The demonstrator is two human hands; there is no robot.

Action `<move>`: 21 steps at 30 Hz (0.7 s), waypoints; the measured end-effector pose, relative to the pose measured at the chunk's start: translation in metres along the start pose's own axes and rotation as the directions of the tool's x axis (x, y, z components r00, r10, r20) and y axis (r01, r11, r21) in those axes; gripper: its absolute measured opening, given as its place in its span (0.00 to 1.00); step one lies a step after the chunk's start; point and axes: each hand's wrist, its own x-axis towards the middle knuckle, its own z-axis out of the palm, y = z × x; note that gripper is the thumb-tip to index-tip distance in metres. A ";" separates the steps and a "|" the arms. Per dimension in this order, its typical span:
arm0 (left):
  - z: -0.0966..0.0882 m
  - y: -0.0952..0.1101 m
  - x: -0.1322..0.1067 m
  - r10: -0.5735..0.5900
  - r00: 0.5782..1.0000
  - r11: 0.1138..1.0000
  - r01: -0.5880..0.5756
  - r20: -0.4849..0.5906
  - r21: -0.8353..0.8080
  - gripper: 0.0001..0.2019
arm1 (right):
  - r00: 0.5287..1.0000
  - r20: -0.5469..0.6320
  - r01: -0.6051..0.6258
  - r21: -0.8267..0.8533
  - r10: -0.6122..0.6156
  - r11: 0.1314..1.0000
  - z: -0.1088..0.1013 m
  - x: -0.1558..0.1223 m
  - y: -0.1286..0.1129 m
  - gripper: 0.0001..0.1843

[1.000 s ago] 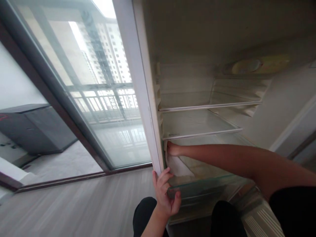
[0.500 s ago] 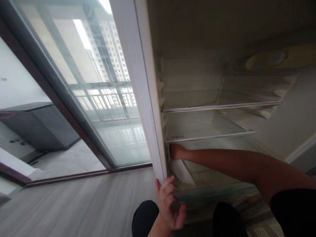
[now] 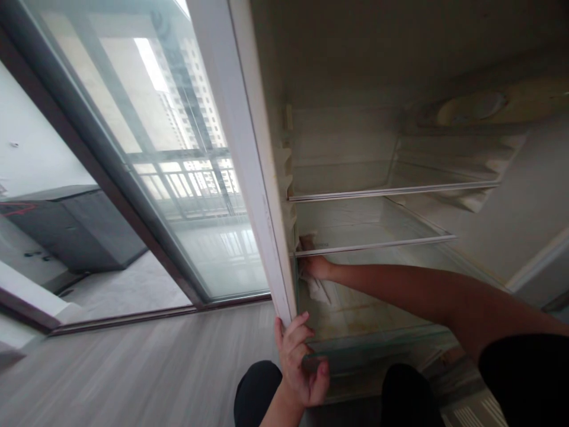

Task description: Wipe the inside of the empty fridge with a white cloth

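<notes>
the cloth (image 3: 316, 286) is a pale crumpled rag at the fridge's (image 3: 249, 178) left inner wall, just under the middle shelf (image 3: 373, 244), its long axis running from 11 down to 5 o'clock. a small label on that shelf's front edge is too blurred to read. the right hand (image 3: 313, 265) seems closed on the cloth, though the shelf hides its fingers. the left hand (image 3: 300, 362), at 6 o'clock, grips the front corner of the bottom glass shelf (image 3: 382, 347), fingers curled, thumb on top
</notes>
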 end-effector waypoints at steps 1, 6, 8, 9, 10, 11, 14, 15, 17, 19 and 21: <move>0.000 0.000 0.000 0.000 1.000 1.000 0.000 -0.004 0.000 0.12 | 0.998 0.040 0.063 -0.138 -0.058 0.988 -0.008 -0.003 -0.001 0.21; 0.001 -0.002 -0.003 0.002 1.000 1.000 -0.002 0.007 0.001 0.11 | 0.966 0.200 0.238 -0.455 -0.162 0.858 -0.059 -0.008 0.017 0.25; 0.001 -0.002 -0.003 0.003 1.000 1.000 -0.003 -0.001 -0.009 0.12 | 0.941 0.281 0.297 -0.409 -0.191 0.863 -0.079 -0.013 0.034 0.28; 0.001 -0.002 -0.003 0.005 1.000 1.000 -0.005 -0.004 -0.014 0.12 | 0.931 0.313 0.307 -0.391 -0.189 0.868 -0.089 -0.018 0.042 0.30; 0.001 -0.002 -0.002 0.008 1.000 1.000 -0.008 -0.003 -0.018 0.12 | 0.926 0.338 0.297 -0.380 -0.167 0.876 -0.098 -0.023 0.050 0.32; 0.001 -0.001 -0.001 0.011 1.000 1.000 -0.011 -0.001 -0.022 0.12 | 0.927 0.353 0.265 -0.379 -0.126 0.886 -0.107 -0.031 0.057 0.33; 0.001 -0.002 0.001 0.020 1.000 0.999 -0.020 0.001 -0.027 0.10 | 0.927 0.375 0.145 -0.415 0.024 0.898 -0.135 -0.061 0.072 0.33; 0.001 -0.002 0.001 0.020 1.000 0.999 -0.020 -0.001 -0.027 0.10 | 0.933 0.355 0.113 -0.443 0.058 0.890 -0.144 -0.073 0.076 0.33; 0.002 -0.003 0.000 0.017 1.000 1.000 -0.017 -0.005 -0.024 0.10 | 0.955 0.281 0.065 -0.519 0.098 0.853 -0.164 -0.099 0.082 0.34; 0.003 -0.004 -0.001 0.012 1.000 1.000 -0.012 -0.012 -0.016 0.10 | 0.973 0.187 0.007 -0.600 0.133 0.800 -0.183 -0.126 0.086 0.36; 0.004 -0.004 -0.002 0.010 1.000 1.000 -0.010 -0.017 -0.008 0.10 | 0.978 0.093 -0.081 -0.660 0.188 0.747 -0.200 -0.147 0.086 0.36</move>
